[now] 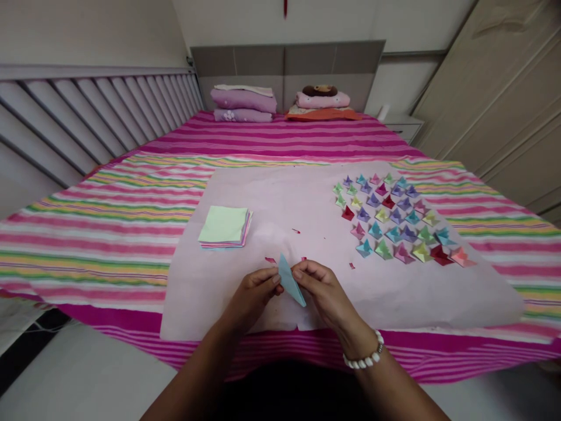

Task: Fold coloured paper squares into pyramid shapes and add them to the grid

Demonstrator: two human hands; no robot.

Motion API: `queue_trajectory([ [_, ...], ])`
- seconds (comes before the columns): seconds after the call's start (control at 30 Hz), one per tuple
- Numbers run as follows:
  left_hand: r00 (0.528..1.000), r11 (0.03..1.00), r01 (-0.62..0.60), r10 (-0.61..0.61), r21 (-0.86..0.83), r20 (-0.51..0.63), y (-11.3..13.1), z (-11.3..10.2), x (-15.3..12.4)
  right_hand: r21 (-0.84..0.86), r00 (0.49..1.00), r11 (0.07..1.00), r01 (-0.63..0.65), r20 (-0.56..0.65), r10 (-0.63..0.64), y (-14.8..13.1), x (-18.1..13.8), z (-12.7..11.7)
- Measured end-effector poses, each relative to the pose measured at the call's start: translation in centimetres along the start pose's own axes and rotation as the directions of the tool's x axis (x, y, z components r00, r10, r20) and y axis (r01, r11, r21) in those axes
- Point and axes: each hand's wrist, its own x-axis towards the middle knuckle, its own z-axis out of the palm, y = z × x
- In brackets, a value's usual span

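Observation:
My left hand [256,292] and my right hand [322,292] meet over the near edge of a pale pink sheet [307,216] spread on the bed. Both pinch a folded light blue paper piece [290,279], held as a narrow pointed shape between the fingertips. My right wrist wears a white bead bracelet [363,356]. A stack of square coloured papers [224,227], pale green on top, lies to the left. Several small folded paper shapes [394,219] in many colours stand in rows on the right of the sheet.
The bed carries a striped pink, green and yellow cover [109,234]. Small red paper scraps [270,259] lie near my hands. Folded bedding and pillows [243,102] sit by the headboard. A slatted rail [87,111] runs along the left, a wardrobe [504,99] stands right.

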Motion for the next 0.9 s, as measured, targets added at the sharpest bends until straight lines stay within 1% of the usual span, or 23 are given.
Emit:
queue_trajectory([
  [0.1,1.000,1.000,-0.001,0.001,0.017,-0.003,0.0,0.0,0.0,-0.022,0.999,1.000,-0.001,-0.032,0.000,0.1,0.1,-0.1],
  [0.17,1.000,1.000,-0.007,0.007,0.027,-0.016,-0.1,-0.2,0.1,-0.064,0.998,0.998,0.021,-0.065,-0.025,0.0,0.1,-0.2],
  [0.23,0.999,0.998,-0.016,0.018,0.059,-0.035,-0.1,-0.4,0.1,-0.114,0.996,0.992,0.045,-0.073,-0.053,-0.2,0.1,-0.3],
  [0.37,0.996,0.976,-0.043,0.058,0.212,-0.065,0.2,-0.1,0.2,-0.184,0.994,0.981,0.057,-0.076,-0.072,-0.2,0.3,-0.3],
  [0.47,0.987,0.939,-0.077,0.119,0.336,-0.106,0.6,0.9,0.2,-0.262,0.983,0.962,0.082,-0.136,-0.121,0.1,0.5,-0.1],
  [0.53,0.977,0.911,-0.114,0.176,0.396,-0.123,0.8,1.6,0.1,-0.379,0.961,0.918,0.118,-0.188,-0.201,0.4,0.5,0.1],
  [0.57,0.973,0.900,-0.117,0.190,0.420,-0.134,0.8,1.9,0.0,-0.451,0.947,0.881,0.139,-0.201,-0.252,0.5,0.5,0.2],
  [0.67,0.961,0.866,-0.078,0.197,0.493,-0.193,0.6,2.5,-0.1,-0.620,0.912,0.759,0.198,-0.168,-0.376,0.7,0.3,0.6],
  [0.73,0.950,0.835,-0.070,0.222,0.545,-0.219,0.5,2.6,-0.1,-0.647,0.902,0.729,0.223,-0.147,-0.406,0.8,0.3,0.7],
  [0.8,0.946,0.823,-0.077,0.239,0.563,-0.220,0.4,2.4,-0.1,-0.610,0.897,0.756,0.237,-0.162,-0.412,0.9,0.3,0.6],
  [0.87,0.958,0.848,-0.068,0.203,0.525,-0.203,0.5,2.1,0.1,-0.518,0.899,0.822,0.235,-0.206,-0.387,1.0,0.5,0.4],
  [0.9,0.963,0.858,-0.068,0.190,0.509,-0.192,0.6,2.0,0.1,-0.457,0.909,0.863,0.214,-0.231,-0.348,1.0,0.5,0.3],
])
